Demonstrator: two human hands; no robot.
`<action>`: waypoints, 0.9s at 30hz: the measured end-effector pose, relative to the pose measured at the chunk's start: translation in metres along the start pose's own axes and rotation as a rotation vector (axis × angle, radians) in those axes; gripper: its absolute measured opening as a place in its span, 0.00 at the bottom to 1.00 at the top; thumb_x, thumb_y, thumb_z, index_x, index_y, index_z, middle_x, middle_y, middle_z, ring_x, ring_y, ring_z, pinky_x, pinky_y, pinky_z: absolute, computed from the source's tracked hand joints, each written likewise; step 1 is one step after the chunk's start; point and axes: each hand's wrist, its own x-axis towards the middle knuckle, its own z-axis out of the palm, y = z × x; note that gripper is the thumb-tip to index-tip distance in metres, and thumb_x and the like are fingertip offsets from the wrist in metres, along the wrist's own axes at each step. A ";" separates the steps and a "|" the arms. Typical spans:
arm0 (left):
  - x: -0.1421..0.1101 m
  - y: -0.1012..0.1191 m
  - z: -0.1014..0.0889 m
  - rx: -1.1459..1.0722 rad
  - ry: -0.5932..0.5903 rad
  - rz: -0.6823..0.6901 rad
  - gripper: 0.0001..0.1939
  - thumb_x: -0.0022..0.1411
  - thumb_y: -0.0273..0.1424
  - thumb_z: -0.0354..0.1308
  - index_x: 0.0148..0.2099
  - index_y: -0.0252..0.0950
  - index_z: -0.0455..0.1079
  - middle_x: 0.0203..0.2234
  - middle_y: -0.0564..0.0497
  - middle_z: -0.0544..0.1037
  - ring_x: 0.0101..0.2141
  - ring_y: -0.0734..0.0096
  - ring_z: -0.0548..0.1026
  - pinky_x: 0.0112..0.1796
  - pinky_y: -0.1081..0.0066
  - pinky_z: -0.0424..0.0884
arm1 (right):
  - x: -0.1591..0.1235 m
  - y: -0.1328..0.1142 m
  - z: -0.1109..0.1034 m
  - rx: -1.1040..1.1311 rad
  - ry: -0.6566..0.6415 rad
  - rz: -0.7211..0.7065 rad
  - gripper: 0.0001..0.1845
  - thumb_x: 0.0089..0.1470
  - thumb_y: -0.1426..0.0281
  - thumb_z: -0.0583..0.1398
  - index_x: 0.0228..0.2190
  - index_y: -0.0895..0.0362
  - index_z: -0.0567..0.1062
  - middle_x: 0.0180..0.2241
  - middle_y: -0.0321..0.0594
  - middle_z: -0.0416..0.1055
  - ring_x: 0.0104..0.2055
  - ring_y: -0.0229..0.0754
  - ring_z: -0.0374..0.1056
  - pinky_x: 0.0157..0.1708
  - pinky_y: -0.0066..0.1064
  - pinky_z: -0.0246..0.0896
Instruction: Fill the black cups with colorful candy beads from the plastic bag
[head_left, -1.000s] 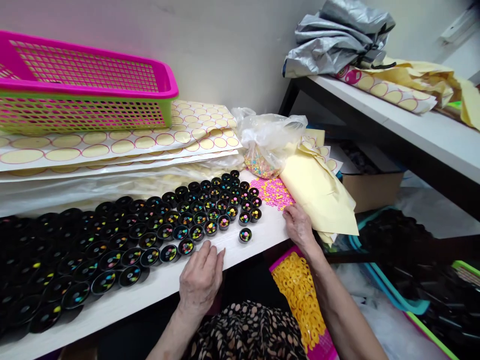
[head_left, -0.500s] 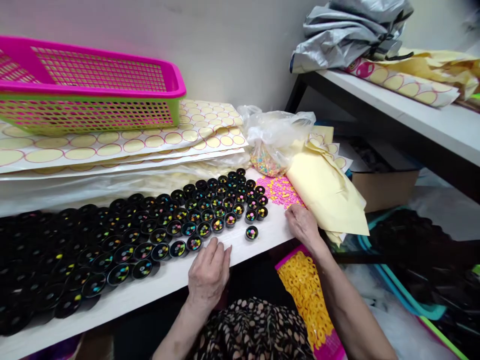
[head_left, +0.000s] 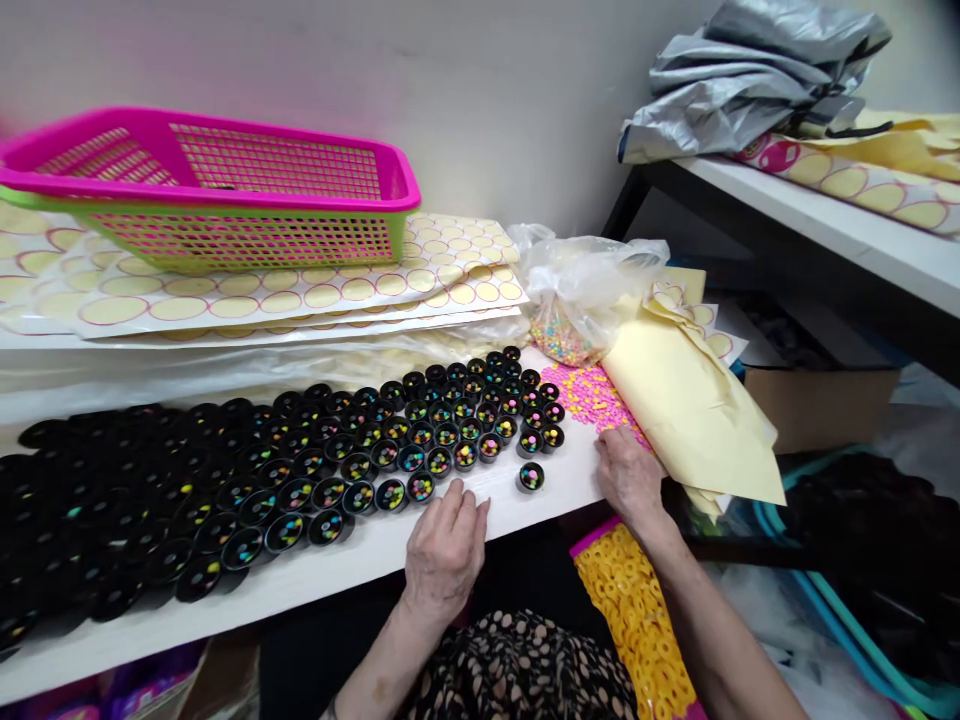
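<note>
My left hand (head_left: pixel 448 550) rests on the front edge of the white table (head_left: pixel 480 507), fingers stretched out and thumb a little apart, holding nothing. Just beyond its fingertips stand rows of small round black cups (head_left: pixel 390 495) with coloured bits inside. My right hand (head_left: pixel 630 478) lies by the near side of a spread of small pink and yellow pieces (head_left: pixel 589 395). Its fingers are curled down, and what they may hold is hidden. Between the hands, one black cup (head_left: pixel 531 477) with coloured pieces in it stands apart from the rows.
A clear bag (head_left: pixel 566 330) of coloured pieces sits behind the pink spread, beside folded yellow paper (head_left: pixel 690 400). A pink-and-green basket (head_left: pixel 247 235) rests on sticker sheets (head_left: pixel 322 295). Below are a bag of yellow rings (head_left: pixel 637 620) and a blue-rimmed tub (head_left: pixel 832 610); a shelf (head_left: pixel 847 215) juts at right.
The view has swung to the left, so everything sits further right in the picture. Both hands keep nearly the same places on the table, and the cups have not visibly moved.
</note>
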 end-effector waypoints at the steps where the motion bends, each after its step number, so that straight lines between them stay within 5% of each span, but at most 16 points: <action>1: 0.000 0.000 -0.001 -0.002 -0.003 -0.004 0.12 0.53 0.26 0.62 0.41 0.29 0.67 0.39 0.38 0.75 0.32 0.65 0.72 0.34 0.67 0.71 | 0.003 -0.005 -0.003 0.078 0.035 -0.025 0.09 0.56 0.75 0.51 0.28 0.57 0.70 0.30 0.42 0.67 0.33 0.40 0.62 0.31 0.30 0.51; 6: -0.001 0.001 -0.002 -0.014 -0.014 -0.023 0.11 0.54 0.26 0.61 0.40 0.29 0.67 0.39 0.39 0.75 0.32 0.65 0.72 0.34 0.66 0.70 | 0.037 -0.056 -0.027 0.533 0.049 -0.296 0.08 0.57 0.71 0.53 0.29 0.55 0.71 0.30 0.39 0.66 0.34 0.40 0.62 0.35 0.31 0.56; 12: -0.003 0.000 -0.002 -0.019 -0.043 -0.042 0.11 0.54 0.26 0.60 0.41 0.30 0.68 0.41 0.40 0.75 0.32 0.65 0.71 0.34 0.66 0.70 | 0.073 -0.115 -0.024 0.352 -0.160 -0.539 0.10 0.56 0.72 0.55 0.27 0.55 0.75 0.30 0.39 0.68 0.36 0.41 0.59 0.36 0.32 0.53; 27: -0.003 -0.001 -0.003 -0.027 -0.046 -0.048 0.11 0.54 0.26 0.61 0.41 0.29 0.68 0.41 0.40 0.75 0.32 0.65 0.71 0.35 0.66 0.69 | 0.075 -0.134 -0.014 0.063 -0.284 -0.595 0.11 0.56 0.72 0.53 0.26 0.56 0.73 0.31 0.40 0.67 0.36 0.42 0.57 0.34 0.32 0.47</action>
